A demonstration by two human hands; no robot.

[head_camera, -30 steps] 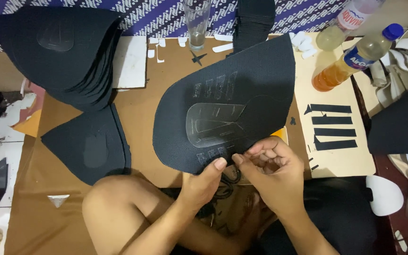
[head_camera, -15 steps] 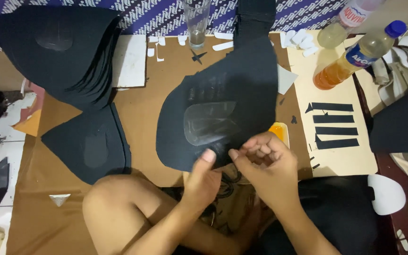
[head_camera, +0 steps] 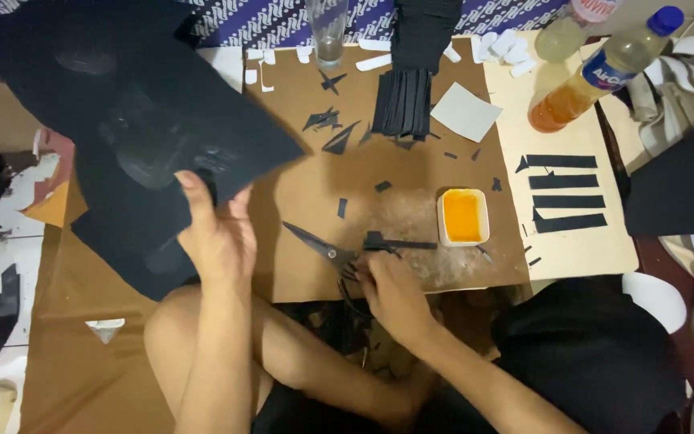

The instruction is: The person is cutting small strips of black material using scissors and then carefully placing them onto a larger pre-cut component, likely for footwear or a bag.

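Left hand (head_camera: 217,233) grips the black sheet (head_camera: 162,137), blurred, now swung left of the glue dish (head_camera: 463,215). Right hand (head_camera: 391,293) has dropped onto the scissors (head_camera: 327,249); its grip is unclear, fingers hidden.

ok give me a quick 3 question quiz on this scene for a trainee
1. True or false: the left hand holds a large black sheet off to the left.
2. What is the right hand touching? A) plastic bottle B) scissors C) drinking glass
3. What colour fills the small white tray?

Key: 1 true; 2 B; 3 orange-yellow.
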